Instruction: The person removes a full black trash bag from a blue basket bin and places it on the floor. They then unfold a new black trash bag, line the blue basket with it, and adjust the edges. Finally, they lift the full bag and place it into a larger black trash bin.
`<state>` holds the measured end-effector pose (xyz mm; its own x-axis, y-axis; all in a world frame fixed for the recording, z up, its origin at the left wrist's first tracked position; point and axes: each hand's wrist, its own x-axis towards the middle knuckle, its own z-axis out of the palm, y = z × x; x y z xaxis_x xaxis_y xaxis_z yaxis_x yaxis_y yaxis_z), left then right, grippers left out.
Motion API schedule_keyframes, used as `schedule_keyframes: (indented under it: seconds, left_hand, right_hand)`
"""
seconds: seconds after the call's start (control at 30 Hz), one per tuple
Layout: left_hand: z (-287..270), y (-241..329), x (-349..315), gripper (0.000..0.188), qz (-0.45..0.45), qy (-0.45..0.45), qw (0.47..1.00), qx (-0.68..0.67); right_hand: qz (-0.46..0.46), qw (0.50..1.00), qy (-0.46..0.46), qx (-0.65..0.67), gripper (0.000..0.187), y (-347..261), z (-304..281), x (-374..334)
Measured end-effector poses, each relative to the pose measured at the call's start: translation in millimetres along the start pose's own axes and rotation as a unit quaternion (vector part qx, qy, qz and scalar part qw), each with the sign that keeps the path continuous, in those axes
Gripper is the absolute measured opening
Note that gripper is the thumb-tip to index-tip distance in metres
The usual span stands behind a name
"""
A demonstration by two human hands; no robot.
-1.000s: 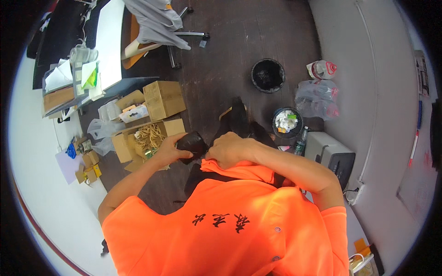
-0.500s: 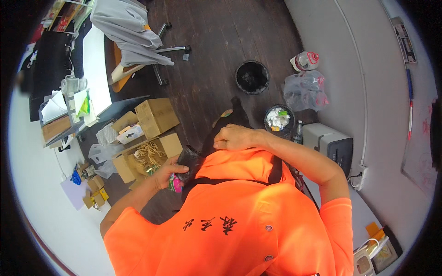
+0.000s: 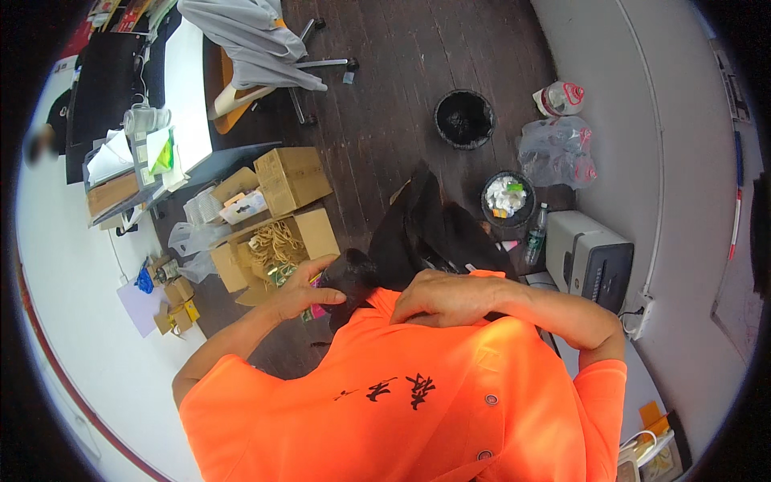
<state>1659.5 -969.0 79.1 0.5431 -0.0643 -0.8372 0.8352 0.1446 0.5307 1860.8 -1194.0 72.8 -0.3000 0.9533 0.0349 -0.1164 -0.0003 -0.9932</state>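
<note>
My left hand [image 3: 299, 291] is wrapped round a crumpled, shiny black bundle [image 3: 350, 277] that looks like a plastic bag, its thumb across the near side. Beside the thumb, a bit of a bright pink, colourful packet [image 3: 316, 311] shows; the fingers hide most of it. At my waist, my right hand [image 3: 440, 297] is closed on the front of my orange shirt [image 3: 426, 353], fingers curled into the cloth near its lower edge. Its fingertips are partly hidden in the folds. Below the hem, black trousers [image 3: 409, 221] cover my legs.
Left of me, an open cardboard box [image 3: 233, 269] holds tan cord. A black bin [image 3: 464, 119] stands ahead, and another bin [image 3: 508, 200] holds white waste. To the right are a clear bottle [image 3: 536, 234], a grey-black machine [image 3: 590, 261] and plastic bags [image 3: 558, 151] by the wall.
My right hand has moved down toward my body, drawing at the shirt front, and more of the trousers shows. My left hand has shifted slightly up with the black bundle. The view has shifted.
</note>
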Motion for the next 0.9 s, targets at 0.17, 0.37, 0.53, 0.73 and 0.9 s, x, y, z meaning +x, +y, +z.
schedule_keyframes:
  seconds: [0.17, 0.37, 0.53, 0.73, 0.9]
  left_hand:
    - [13, 22, -2, 0.068, 0.026, -0.075, 0.993, 0.083]
    - [26, 21, -22, 0.059, 0.112, -0.12, 0.983, 0.082]
    - [15, 19, -22, 0.057, 0.06, -0.101, 0.99, 0.075]
    - [14, -6, -16, 0.058, 0.014, -0.004, 0.975, -0.223]
    - [5, -3, 2, 0.058, -0.03, 0.004, 0.985, -0.168]
  right_hand:
    - [0.073, 0.994, 0.079, 0.004, 0.017, -6, -4, -16]
    - [0.24, 0.925, 0.099, -0.277, 0.016, 18, -22, -11]
    - [0.159, 0.932, -0.012, -0.325, 0.035, 33, -12, 44]
    - [0.1, 0.942, -0.03, -0.318, 0.03, 54, -14, 60]
    - [0.06, 0.936, 0.022, -0.345, 0.021, 76, -13, 54]
